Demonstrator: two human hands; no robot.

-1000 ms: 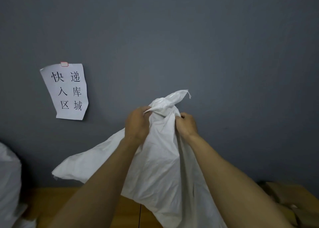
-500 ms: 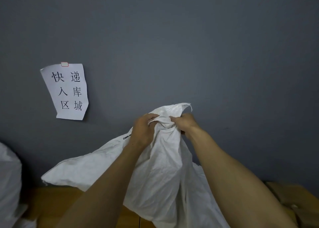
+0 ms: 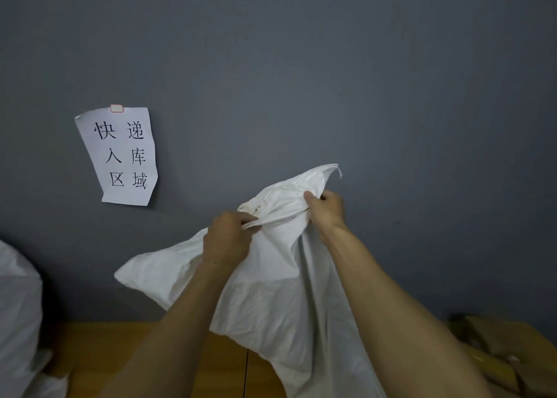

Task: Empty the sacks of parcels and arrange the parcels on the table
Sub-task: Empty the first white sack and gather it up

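Note:
A limp white woven sack hangs in the air in front of the grey wall, above the wooden table. My left hand grips a bunched fold near its top edge. My right hand grips the top edge further right and slightly higher, the fabric stretched between both hands. A loose thread sticks out of the sack's top corner. Brown cardboard parcels lie on the table at the lower right, partly hidden by my right forearm.
Another white sack stands at the left edge of the table. A paper sign with Chinese characters is taped to the grey wall behind the table. A seam runs across the tabletop in the middle.
My hands have moved apart along the sack's top edge, spreading out the fabric that was bunched between them. The sack's left corner has risen.

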